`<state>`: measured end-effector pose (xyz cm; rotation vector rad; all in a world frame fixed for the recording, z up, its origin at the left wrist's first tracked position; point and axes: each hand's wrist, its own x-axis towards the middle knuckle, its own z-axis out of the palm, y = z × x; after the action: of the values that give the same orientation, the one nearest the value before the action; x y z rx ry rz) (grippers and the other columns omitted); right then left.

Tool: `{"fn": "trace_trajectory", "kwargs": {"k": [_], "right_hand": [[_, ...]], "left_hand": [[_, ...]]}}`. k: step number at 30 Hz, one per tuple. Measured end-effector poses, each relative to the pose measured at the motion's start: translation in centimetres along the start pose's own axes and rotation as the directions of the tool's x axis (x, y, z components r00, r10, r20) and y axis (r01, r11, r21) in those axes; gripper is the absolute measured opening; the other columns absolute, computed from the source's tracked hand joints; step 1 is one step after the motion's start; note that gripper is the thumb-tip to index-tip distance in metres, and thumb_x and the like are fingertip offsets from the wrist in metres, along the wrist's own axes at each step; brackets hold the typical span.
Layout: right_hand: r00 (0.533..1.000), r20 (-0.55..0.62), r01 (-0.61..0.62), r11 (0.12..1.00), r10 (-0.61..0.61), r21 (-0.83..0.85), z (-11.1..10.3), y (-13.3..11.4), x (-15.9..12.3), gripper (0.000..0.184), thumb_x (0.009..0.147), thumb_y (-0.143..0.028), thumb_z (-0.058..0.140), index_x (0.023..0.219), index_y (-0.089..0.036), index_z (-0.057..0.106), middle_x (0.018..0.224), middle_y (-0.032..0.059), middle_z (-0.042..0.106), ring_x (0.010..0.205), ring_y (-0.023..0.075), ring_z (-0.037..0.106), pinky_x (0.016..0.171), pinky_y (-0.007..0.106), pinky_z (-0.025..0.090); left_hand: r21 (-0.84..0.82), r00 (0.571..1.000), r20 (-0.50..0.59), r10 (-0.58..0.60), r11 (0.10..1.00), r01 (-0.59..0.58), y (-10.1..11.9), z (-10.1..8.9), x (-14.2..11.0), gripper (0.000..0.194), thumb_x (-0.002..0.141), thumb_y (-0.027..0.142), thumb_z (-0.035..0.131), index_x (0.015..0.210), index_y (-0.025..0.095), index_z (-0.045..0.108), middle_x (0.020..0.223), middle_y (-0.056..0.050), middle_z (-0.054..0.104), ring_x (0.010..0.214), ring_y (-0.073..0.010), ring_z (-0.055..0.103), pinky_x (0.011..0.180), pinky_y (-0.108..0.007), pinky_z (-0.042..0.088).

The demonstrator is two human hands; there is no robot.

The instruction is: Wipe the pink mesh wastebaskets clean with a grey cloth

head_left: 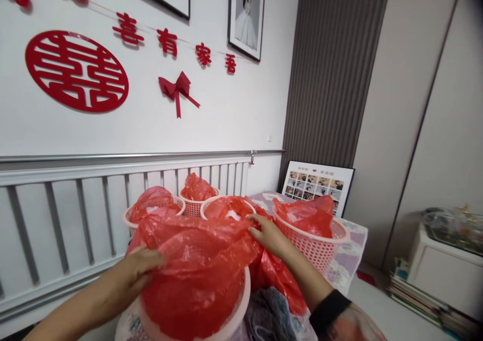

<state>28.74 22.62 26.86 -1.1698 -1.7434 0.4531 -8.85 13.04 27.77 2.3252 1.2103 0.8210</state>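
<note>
Red bag [196,265] sits in the front basket [246,293], lower centre of the frame, its upper part spread between your hands. Your left hand [145,265] is at the bag's left edge with fingers bent; blur and the film prevent me from telling whether they grip. Your right hand [267,235] is at the bag's upper right edge, finger and thumb apart at the tips; a firm pinch cannot be confirmed.

Risks noted. The film looks thin and is drawn across the basket's mouth; uneven pull from you could tear it or slip it inside the rim. Your right forearm passes just in front of the far-right basket [315,248]; a wide elbow could knock it along the worktop [352,235]. Loose red film [281,280] lies beside the front basket, at centre right, and could catch on your wrist. The dark cloth [269,311], lower centre right, could tilt the basket if you push it that way.
</note>
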Motion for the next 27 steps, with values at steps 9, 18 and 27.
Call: {"fn": "trace_trajectory", "kwargs": {"k": [9,18,27], "right_hand": [[0.840,0.107,0.541,0.810,-0.531,-0.228,3.0,-6.1,-5.9,0.076,0.078,-0.047,0.081,0.145,-0.030,0.050,0.153,0.0155,0.048,0.142,0.0390,0.042,0.116,0.062,0.033],[0.885,0.163,0.451,0.719,-0.436,-0.529,4.0,-1.1,-4.7,0.030,0.091,-0.004,0.047,0.112,-0.017,0.064,0.104,0.0122,0.074,0.096,0.0263,0.068,0.089,0.048,0.054],[0.871,0.263,0.483,0.818,-0.414,-0.313,-0.5,-1.1,-10.6,0.023,0.082,-0.005,0.048,0.089,-0.024,0.061,0.123,0.0098,0.069,0.129,0.0279,0.057,0.107,0.052,0.049]], "left_hand": [[-0.171,0.986,0.128,-0.110,0.977,0.131,0.3,-0.6,1.9,0.041,0.099,0.054,0.037,0.092,0.027,0.066,0.098,-0.001,0.068,0.097,-0.0219,0.063,0.087,-0.028,0.046],[0.390,0.990,0.134,0.034,0.917,-0.085,-1.6,-0.1,1.1,0.035,0.101,0.039,0.034,0.080,0.022,0.057,0.088,-0.003,0.065,0.083,-0.0199,0.058,0.085,-0.036,0.042],[0.682,0.943,0.179,0.279,0.655,-0.324,-4.0,7.2,-4.0,0.011,0.089,0.031,0.059,0.080,0.027,0.065,0.082,-0.002,0.070,0.073,-0.0218,0.062,0.074,-0.038,0.049]]}}
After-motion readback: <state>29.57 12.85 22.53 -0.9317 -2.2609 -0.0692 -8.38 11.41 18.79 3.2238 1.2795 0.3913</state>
